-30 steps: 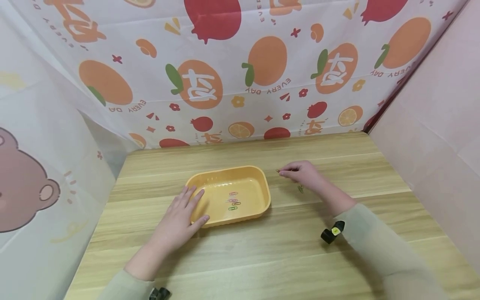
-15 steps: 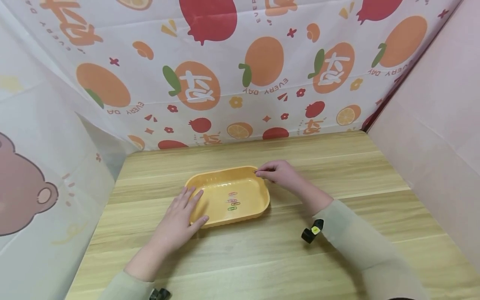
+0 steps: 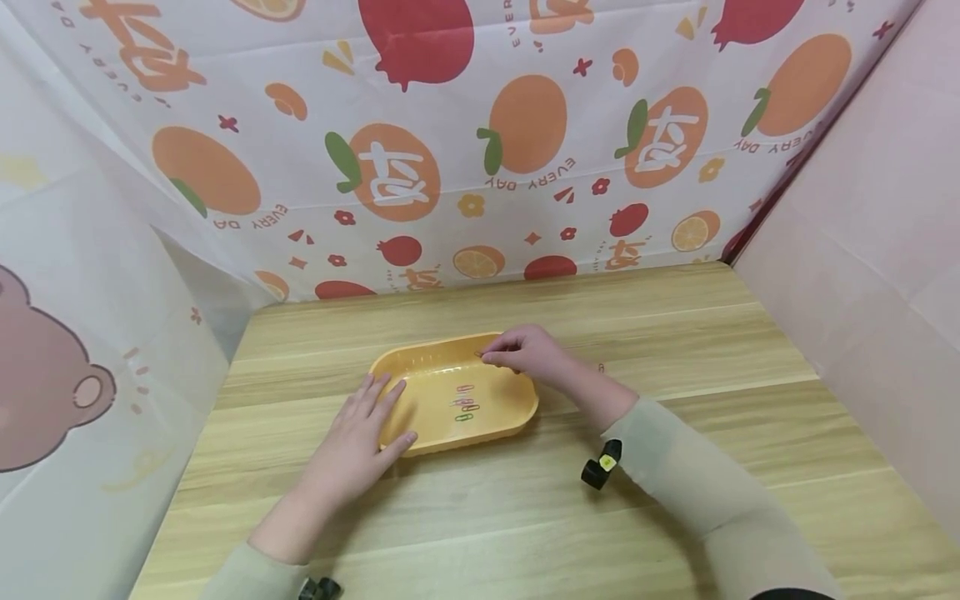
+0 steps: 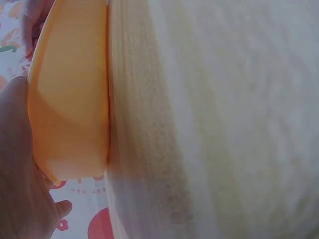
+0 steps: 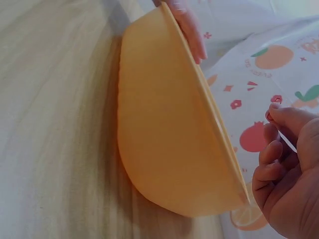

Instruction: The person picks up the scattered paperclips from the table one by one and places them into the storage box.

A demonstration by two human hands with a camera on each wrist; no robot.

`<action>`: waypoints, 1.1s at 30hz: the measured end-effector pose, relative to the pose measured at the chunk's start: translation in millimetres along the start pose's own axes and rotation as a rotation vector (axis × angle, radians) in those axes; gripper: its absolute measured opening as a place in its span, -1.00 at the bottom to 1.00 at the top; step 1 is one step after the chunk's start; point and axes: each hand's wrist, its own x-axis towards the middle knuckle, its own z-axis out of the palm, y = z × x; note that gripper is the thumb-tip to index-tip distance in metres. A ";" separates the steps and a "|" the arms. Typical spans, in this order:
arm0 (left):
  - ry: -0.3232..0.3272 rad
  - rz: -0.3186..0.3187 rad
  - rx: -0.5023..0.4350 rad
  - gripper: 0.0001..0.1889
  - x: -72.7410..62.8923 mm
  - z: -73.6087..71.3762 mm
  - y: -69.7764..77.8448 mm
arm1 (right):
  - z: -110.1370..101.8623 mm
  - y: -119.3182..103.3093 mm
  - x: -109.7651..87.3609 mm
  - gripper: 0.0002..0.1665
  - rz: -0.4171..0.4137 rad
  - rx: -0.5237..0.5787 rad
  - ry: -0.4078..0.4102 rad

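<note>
A yellow plastic tray (image 3: 427, 408) stands on the table, with several coloured paper clips (image 3: 465, 407) lying on its floor. My left hand (image 3: 362, 437) rests on the tray's left end, fingers spread and reaching over the rim. Above the far right part of the tray, my right hand (image 3: 528, 354) pinches a small reddish paper clip (image 5: 269, 116) between thumb and forefinger. The right wrist view has this hand beyond the tray's rim, its other fingers curled in. One more paper clip (image 3: 601, 367) lies on the table right of the tray, beside the right forearm.
The wood-grain table (image 3: 480, 525) runs back to a fruit-printed cloth (image 3: 465, 150). Pale cloth walls close in the left and right sides. Each sleeve carries a black wrist camera, such as the right one (image 3: 602, 465).
My right hand has moved left with the pinched paper clip, from the table beside the tray to over it. The left hand has stayed on the tray's rim.
</note>
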 end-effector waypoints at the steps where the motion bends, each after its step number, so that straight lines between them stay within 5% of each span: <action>1: 0.000 0.000 0.001 -0.17 0.0 -0.1 -0.2 | 2.1 0.1 0.7 -0.64 -0.010 -0.029 -0.002; 17: 0.006 0.007 0.005 -0.16 1.4 0.6 -1.8 | 38.5 -7.6 8.2 -0.83 -0.146 -0.767 -0.100; 33: 0.003 0.005 -0.006 -0.16 1.2 0.8 -2.0 | 59.5 -0.2 19.9 -0.83 -0.142 -0.998 -0.109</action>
